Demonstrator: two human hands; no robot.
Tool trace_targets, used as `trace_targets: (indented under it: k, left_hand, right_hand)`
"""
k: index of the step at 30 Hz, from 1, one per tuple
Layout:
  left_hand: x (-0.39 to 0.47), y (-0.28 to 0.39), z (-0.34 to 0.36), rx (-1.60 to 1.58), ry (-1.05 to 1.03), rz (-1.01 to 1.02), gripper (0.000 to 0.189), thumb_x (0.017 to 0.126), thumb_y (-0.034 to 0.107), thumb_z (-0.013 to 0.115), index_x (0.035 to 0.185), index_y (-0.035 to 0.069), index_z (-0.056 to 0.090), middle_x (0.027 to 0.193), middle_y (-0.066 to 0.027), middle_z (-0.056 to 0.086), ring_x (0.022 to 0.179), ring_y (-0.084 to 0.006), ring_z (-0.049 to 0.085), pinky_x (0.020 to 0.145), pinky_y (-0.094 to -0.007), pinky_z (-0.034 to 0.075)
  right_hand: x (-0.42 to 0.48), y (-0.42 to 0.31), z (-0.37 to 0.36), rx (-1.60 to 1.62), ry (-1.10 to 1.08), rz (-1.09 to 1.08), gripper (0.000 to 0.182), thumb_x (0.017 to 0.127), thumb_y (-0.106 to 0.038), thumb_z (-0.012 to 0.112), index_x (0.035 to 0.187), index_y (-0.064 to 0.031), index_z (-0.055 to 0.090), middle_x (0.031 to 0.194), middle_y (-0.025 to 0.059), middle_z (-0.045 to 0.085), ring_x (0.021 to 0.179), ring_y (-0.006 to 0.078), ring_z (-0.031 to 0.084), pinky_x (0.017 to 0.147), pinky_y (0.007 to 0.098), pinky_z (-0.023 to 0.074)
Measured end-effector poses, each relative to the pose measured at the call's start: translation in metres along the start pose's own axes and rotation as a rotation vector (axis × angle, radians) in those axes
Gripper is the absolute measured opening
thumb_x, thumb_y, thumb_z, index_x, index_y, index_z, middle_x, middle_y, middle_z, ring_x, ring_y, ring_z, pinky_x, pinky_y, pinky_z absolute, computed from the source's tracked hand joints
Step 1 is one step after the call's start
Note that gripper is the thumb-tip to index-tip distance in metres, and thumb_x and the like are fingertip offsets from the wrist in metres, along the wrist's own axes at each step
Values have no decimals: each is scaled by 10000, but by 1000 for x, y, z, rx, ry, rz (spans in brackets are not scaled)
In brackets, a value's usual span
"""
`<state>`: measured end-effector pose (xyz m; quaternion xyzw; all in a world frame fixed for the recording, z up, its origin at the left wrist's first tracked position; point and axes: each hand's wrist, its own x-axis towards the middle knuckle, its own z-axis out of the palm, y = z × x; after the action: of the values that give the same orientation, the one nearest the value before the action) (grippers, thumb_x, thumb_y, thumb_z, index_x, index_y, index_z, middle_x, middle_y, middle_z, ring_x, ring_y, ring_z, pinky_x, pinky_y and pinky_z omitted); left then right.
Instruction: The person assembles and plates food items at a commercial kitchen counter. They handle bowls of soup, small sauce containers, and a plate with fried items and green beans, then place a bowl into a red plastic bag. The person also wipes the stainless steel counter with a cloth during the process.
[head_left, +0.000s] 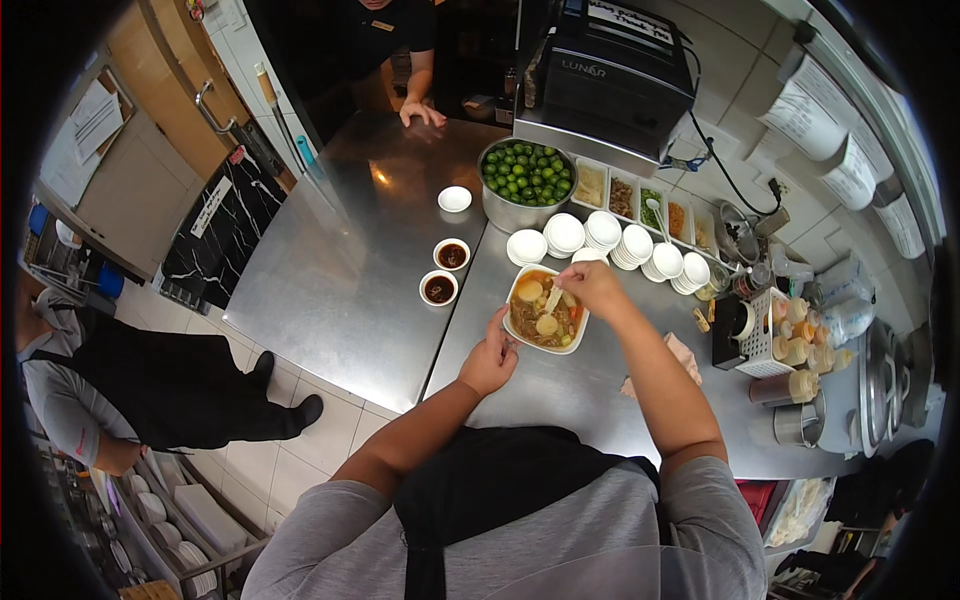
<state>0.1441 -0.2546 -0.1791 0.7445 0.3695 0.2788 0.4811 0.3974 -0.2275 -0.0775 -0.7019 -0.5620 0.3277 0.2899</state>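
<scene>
A white square bowl (513, 327) of brown stew stands on the steel counter in front of me. Round pale slices (531, 291) and bits of vegetable show in its broth. My left hand (490, 360) holds the bowl at its left side, fingers along the rim. Over the far right part of the bowl, my right hand (595, 288) pinches a pale strip of food (553, 301), whose lower end reaches the stew. To the left are two small white cups of dark sauce (452, 256) (439, 289) and another small white cup (454, 199).
Stacked white saucers (564, 234) and a steel pot of green limes (526, 176) stand beyond the bowl. Behind them are topping trays (621, 196). Squeeze bottles (795, 351) and a cloth (681, 357) lie right. A person's hand (422, 114) rests across the counter; another person (150, 375) stands left.
</scene>
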Motion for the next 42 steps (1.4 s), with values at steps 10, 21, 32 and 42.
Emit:
trace_targets:
  k: [10,21,32,42]
  left_hand:
    - [3,-21,9,-105,65,88,735,961,29,474,1571,71,66,940,-130,676,695,-192,629,678,-321,522]
    - [33,-16,-5,-525,-105,-334,504,1036,167,362,1517,88,234,917,-134,671,604,-160,607,528,-277,541]
    - [12,-6,-47,-535,-40,-479,310,1025,231,441,1265,34,439,822,-120,654,599,-166,622,528,-312,556]
    - [-66,-67,-209,-417,555,-428,281,1011,212,395,1226,34,424,816,-134,654,584,-189,617,509,-317,530]
  right_hand:
    - [-92,63,-30,-425,596,-2,451,890,-307,707,1267,-64,655,1170,223,620,1066,358,623,887,478,502]
    - [-283,142,56,-463,269,-173,444,981,-205,566,1376,-3,536,1458,237,490,1407,406,401,1167,508,303]
    - [-287,129,-9,-237,554,39,326,966,-156,581,1256,-13,622,1324,253,586,1264,439,523,1083,435,413]
    - [-253,134,65,-518,317,-32,557,957,-236,581,1467,-49,459,1574,245,320,1488,442,225,1200,537,230]
